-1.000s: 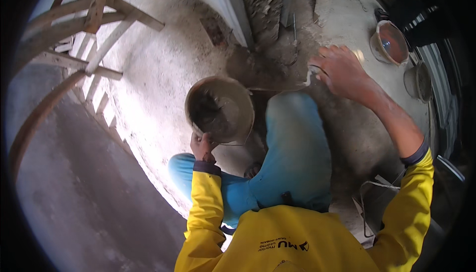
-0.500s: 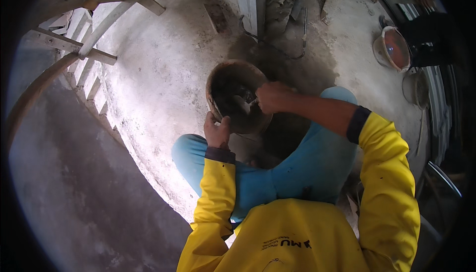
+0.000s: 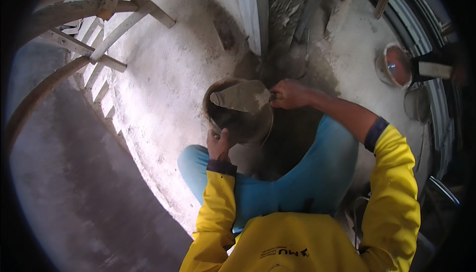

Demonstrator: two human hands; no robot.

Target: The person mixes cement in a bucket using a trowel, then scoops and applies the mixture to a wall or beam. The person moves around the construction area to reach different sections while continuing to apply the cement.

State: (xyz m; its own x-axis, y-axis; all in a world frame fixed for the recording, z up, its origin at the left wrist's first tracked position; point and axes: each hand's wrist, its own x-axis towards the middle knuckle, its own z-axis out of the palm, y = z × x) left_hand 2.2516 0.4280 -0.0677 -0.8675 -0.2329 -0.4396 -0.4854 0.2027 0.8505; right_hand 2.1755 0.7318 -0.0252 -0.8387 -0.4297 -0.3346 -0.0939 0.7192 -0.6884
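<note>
A round, mortar-stained bucket (image 3: 238, 127) stands on the floor before my knees, its mouth tipped toward me. My left hand (image 3: 218, 145) is closed on its near left rim, the thumb on the inner side. Across the bucket's mouth lies a trowel (image 3: 244, 96), its broad grey blade coated in wet-looking mortar and its tip toward the left rim. My right hand (image 3: 287, 94) is wrapped round the trowel's handle, at the right of the bucket. How much mortar the dark inside of the bucket holds cannot be made out.
A pale post (image 3: 252, 12) rises beyond the bucket, with rubble (image 3: 290, 2) beside it. Curved wooden framing (image 3: 54, 86) stands at the left, by the floor's edge (image 3: 144, 180). At the right are a reddish-lined bucket (image 3: 395, 65), another bucket (image 3: 417, 103) and another person's dark sleeve (image 3: 430, 57).
The trowel has come up from inside the bucket to its mouth, blade now in plain sight. My right hand has moved slightly right. My left hand still holds the rim.
</note>
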